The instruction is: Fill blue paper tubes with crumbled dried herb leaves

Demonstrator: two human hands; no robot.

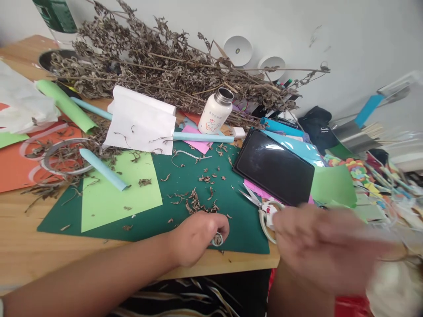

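Person's L hand (194,237) is over the nr edge of a dk green mat (246,237), fingers wrapped round a small pale tube (217,240). Tube's open end faces the wearer, w/ brown dried leaf bits showing inside. R hand (317,246) is off to the R, badly blurred; can't tell if its fingers are clenched, released or grasping smth.

Scissors (261,206) lie on the mat just beside R hand, blades apart, handles partly hidden. Loose leaf crumbs (195,201) sit in a small heap just beyond L hand, more scattered abt.

Black tablet (276,167) lies past the scissors, partly over pink paper. Further back: white bottle (215,114), upright w/ no lid on, and a long lt blue roll (206,138) nr its base. On L side, a lime sheet (119,211) overlaps the mat w/ a short blue roll (103,169) on it; white paper (142,121) is behind. Big dried plants (158,66) spread along the back of the wood surface (20,229).
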